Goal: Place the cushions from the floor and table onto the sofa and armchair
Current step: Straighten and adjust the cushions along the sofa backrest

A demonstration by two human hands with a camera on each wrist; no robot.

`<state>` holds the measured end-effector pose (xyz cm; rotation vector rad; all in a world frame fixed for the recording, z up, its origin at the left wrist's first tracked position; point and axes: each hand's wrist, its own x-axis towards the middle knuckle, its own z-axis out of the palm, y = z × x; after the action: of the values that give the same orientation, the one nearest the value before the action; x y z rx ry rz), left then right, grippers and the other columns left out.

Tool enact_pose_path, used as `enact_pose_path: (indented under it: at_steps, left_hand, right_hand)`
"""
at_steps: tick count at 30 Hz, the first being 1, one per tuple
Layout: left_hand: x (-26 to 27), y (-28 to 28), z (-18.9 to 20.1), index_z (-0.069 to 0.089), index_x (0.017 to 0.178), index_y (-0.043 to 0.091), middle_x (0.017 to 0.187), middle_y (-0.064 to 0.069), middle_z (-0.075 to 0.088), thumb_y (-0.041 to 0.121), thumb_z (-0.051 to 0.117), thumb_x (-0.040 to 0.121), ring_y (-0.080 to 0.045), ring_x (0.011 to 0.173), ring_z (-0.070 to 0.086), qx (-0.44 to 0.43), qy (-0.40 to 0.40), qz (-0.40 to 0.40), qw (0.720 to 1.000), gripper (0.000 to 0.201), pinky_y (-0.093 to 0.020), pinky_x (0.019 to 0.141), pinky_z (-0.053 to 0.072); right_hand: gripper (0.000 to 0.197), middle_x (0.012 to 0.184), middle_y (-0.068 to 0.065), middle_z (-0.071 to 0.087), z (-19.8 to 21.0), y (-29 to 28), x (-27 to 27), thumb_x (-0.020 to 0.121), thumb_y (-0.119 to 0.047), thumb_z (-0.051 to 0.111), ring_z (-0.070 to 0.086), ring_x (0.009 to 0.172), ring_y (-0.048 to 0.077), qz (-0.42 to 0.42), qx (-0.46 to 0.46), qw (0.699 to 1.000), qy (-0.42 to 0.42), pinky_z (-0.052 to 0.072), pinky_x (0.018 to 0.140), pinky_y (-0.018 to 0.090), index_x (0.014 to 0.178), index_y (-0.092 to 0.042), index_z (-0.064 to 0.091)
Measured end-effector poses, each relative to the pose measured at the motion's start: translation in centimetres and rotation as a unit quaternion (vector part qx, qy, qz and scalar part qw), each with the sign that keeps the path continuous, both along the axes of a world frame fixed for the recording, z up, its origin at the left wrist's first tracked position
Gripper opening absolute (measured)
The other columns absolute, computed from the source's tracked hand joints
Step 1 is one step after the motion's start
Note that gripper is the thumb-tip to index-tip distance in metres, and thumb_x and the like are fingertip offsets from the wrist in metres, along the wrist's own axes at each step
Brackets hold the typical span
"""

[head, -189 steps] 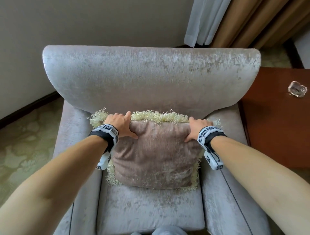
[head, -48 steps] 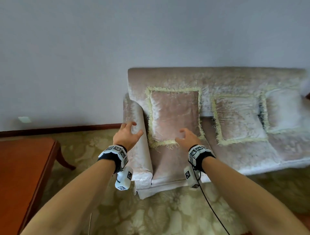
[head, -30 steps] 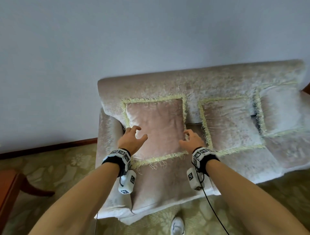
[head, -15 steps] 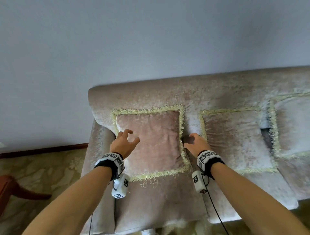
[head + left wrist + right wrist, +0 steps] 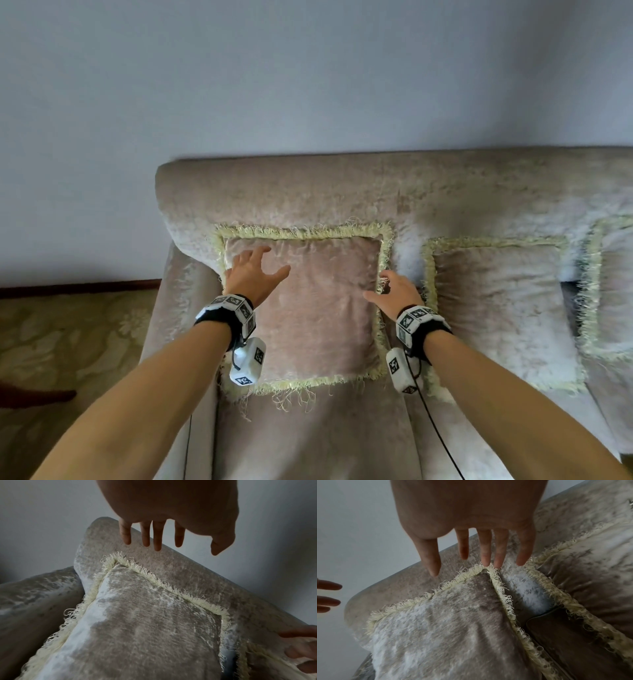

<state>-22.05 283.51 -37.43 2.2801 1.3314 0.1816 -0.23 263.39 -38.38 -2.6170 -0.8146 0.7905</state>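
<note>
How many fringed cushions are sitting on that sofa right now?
3. One cushion leans at the sofa's left end between the two hands, a second sits beside it, and a third is cut off at the right edge. More may lie beyond.

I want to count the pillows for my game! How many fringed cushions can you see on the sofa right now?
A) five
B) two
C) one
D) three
D: the head view shows the left cushion between the two hands, a middle cushion beside it, and part of a third cushion at the right edge, all leaning on the sofa.
</note>
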Motion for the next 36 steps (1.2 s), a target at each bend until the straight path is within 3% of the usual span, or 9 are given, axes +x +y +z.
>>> enact_pose_path:
  at_steps: [5,9,13,17,20,27,32,36]
  left_hand:
    - [3.1,6.1,-2.6,0.035,0.145,0.032,0.151,-0.007,0.036,0.076,0.04,0.084,-0.027,0.142,0.025,-0.018,0.03,-0.006,0.999,0.075,-0.052,0.112,0.023]
    - [4.7,9.5,-4.9,0.032,0.146,0.032,0.151,-0.007,0.037,0.081,0.034,0.081,-0.029,0.14,0.03,-0.013,0.072,-0.027,0.997,0.081,-0.052,0.115,0.02]
    - [6.3,12.0,-6.9,0.032,0.145,0.035,0.154,-0.003,0.033,0.078,0.039,0.082,-0.025,0.142,0.027,-0.002,0.103,-0.053,0.993,0.077,-0.052,0.115,0.016]
    - [7.0,12.8,-8.8,0.031,0.147,0.034,0.157,-0.004,0.026,0.072,0.045,0.085,-0.025,0.145,0.023,-0.019,0.105,-0.088,0.99,0.075,-0.054,0.115,0.014]
    - [7.0,13.3,-10.3,0.025,0.149,0.036,0.159,-0.001,0.023,0.079,0.039,0.082,-0.023,0.144,0.024,-0.013,0.142,-0.085,0.986,0.082,-0.053,0.117,0.013]
    - [6.7,13.8,-11.1,0.026,0.15,0.03,0.147,-0.008,0.043,0.087,0.035,0.075,-0.03,0.137,0.034,-0.032,0.212,-0.084,0.973,0.094,-0.055,0.111,0.026]
    - [6.3,13.5,-10.2,0.047,0.136,0.028,0.142,-0.002,0.049,0.096,0.031,0.063,-0.032,0.137,0.029,-0.001,0.305,-0.135,0.943,0.1,-0.056,0.111,0.023]
    - [6.5,13.1,-10.2,0.043,0.139,0.026,0.147,-0.006,0.041,0.097,0.033,0.06,-0.033,0.139,0.027,0.0,0.322,-0.169,0.931,0.107,-0.058,0.113,0.019]
  right_hand:
    - [0.067,0.148,0.008,0.036,-1.1,6.1,3.8,0.079,-0.057,0.066,0.032,0.138,0.031,0.008,-0.022,1.0,-0.016,0.034,0.109,0.049,0.136,-0.031,0.042]
    - [0.072,0.149,0.006,0.035,-2.1,10.3,6.3,0.078,-0.063,0.065,0.032,0.138,0.031,0.021,-0.044,0.998,-0.032,0.034,0.108,0.052,0.139,-0.033,0.039]
    - [0.075,0.15,0.003,0.032,-3.9,13.5,8.0,0.076,-0.064,0.064,0.028,0.14,0.027,0.061,-0.053,0.997,-0.02,0.032,0.109,0.053,0.14,-0.037,0.036]
    - [0.082,0.155,-0.001,0.028,-5.8,15.4,9.2,0.073,-0.067,0.062,0.019,0.144,0.025,0.122,-0.061,0.991,-0.014,0.02,0.114,0.057,0.143,-0.035,0.033]
    - [0.082,0.157,-0.003,0.025,-6.4,16.8,9.4,0.076,-0.064,0.064,0.016,0.146,0.023,0.145,-0.083,0.985,-0.032,0.009,0.115,0.058,0.145,-0.035,0.031]
    - [0.102,0.157,0.004,0.028,-7.1,18.9,9.8,0.068,-0.064,0.074,0.027,0.143,0.028,0.182,-0.1,0.977,0.046,0.027,0.114,0.052,0.149,-0.027,0.025]
    - [0.106,0.156,0.007,0.026,-7.2,17.6,7.6,0.067,-0.073,0.069,0.022,0.144,0.032,0.237,-0.219,0.946,0.003,0.021,0.112,0.057,0.151,-0.025,0.024]
    - [0.11,0.154,0.011,0.024,-7.8,16.9,7.3,0.062,-0.076,0.068,0.018,0.142,0.038,0.255,-0.265,0.93,0.019,0.028,0.11,0.058,0.151,-0.028,0.024]
